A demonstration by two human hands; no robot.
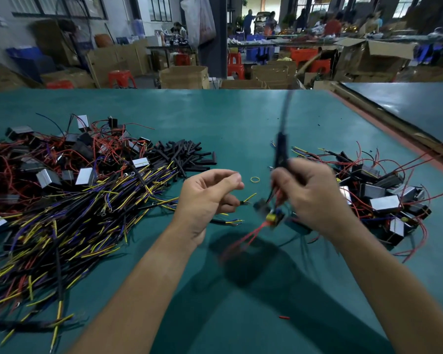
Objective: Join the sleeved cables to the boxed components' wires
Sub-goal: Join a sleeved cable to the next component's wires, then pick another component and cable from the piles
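Your right hand [315, 192] is the one carrying the work. Its fingers [287, 175] are curled tight round a black sleeved cable [281, 149], whose long axis stands almost upright, rising from the fist up and away from you. A boxed component [274, 217] hangs just below that fist, its red wires [246, 236] trailing down and to the left above the counter [215, 118]. The hand is blurred, so you cannot tell whether the fingers also pinch the component's wires or whether it simply dangles from the cable.

Your left hand [210, 198] sits close beside it, to the left and at about the same height. Its upper fingers are loosely bent and its lower ones appear to grip a short cable end [241, 203]. The yellow wire [250, 197] of that end points right and slightly up, toward the component, with only a small gap between them.

So the meeting point lies between your two hands, nearer the right. I judge the left only needs to carry its wire tip rightward along the line it already points, while the right holds the component steady
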